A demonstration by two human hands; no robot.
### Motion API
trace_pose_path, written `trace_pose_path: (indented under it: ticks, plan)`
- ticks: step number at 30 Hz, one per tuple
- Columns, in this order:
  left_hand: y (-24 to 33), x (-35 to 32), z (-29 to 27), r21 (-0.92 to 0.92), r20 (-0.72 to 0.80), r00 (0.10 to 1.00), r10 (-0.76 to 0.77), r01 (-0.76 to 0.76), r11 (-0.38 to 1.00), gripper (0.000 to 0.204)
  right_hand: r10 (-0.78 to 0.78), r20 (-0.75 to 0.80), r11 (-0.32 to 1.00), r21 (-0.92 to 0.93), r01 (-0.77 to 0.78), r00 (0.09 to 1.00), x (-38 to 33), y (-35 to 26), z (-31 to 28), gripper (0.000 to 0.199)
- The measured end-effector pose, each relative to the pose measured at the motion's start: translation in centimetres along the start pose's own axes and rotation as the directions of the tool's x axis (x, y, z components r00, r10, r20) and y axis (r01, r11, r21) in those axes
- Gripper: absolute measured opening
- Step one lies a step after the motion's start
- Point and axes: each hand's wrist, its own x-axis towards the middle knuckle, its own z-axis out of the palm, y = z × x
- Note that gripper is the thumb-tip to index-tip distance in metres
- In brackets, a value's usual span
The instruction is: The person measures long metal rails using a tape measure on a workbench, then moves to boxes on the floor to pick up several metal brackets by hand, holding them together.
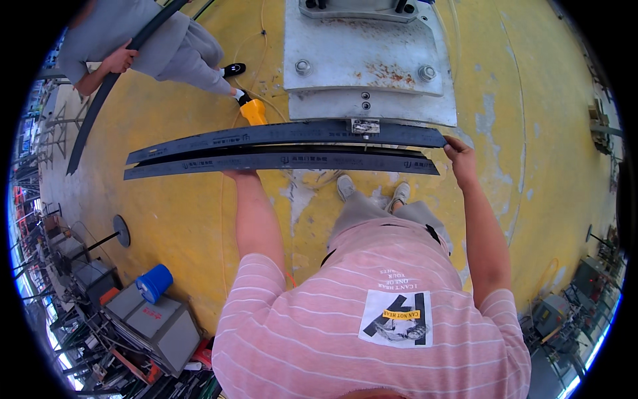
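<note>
A long dark grey frame profile point(286, 161), with slanted ends and printed film on its faces, lies crosswise in front of me. Two long strips with a dark gap between them show along its length. My left hand point(240, 174) holds it from below, left of the middle; most of those fingers are hidden under it. At the far right end, my right hand point(460, 158) has its fingers closed on the profile's tip. The middle of the profile is at a small metal tool head point(365, 126), whose short pin points into the gap.
Beyond the profile stands a heavy machine with a bolted, rust-stained steel plate point(365, 60). A yellow foot-pedal cover point(253, 112) sits by a co-worker's foot. That person point(159, 46) holds another long dark profile point(106, 90). Grey cabinets point(156, 326) and a blue bucket point(154, 283) stand lower left.
</note>
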Motion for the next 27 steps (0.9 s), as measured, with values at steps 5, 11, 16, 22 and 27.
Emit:
trace_pose_path:
  ticks: [5, 11, 16, 22, 27]
  plan:
    - [0.1, -0.5, 0.7, -0.044, -0.015, 0.999, -0.036, 0.035, 0.998, 0.058, 0.008, 0.051, 0.996, -0.094, -0.003, 0.999, 0.0, 0.3, -0.7, 0.029]
    - [0.6, -1.9, 1.5, -0.138, 0.012, 0.989, -0.147, 0.148, 0.979, 0.057, -0.009, 0.089, 0.994, -0.106, 0.018, 0.996, -0.9, 0.8, -1.5, 0.026]
    - [-0.9, 0.5, -5.5, -0.248, 0.406, 0.9, -0.159, 0.276, 0.929, 0.053, 0.023, 0.242, 0.945, -0.321, 0.057, 0.97, -2.8, -1.8, -2.7, 0.025]
    - [-1.9, -1.4, -9.7, -0.276, 0.364, 0.926, -0.101, 0.211, 0.938, 0.042, -0.111, 0.623, 0.209, -0.747, 0.631, 0.774, -8.2, -8.1, 1.4, 0.058]
    - [-3.8, -7.0, -10.2, -0.413, 0.238, 0.956, -0.169, 0.257, 0.874, 0.047, -0.191, 0.818, 0.466, -0.412, 0.783, 0.543, -13.5, -11.3, 13.8, 0.066]
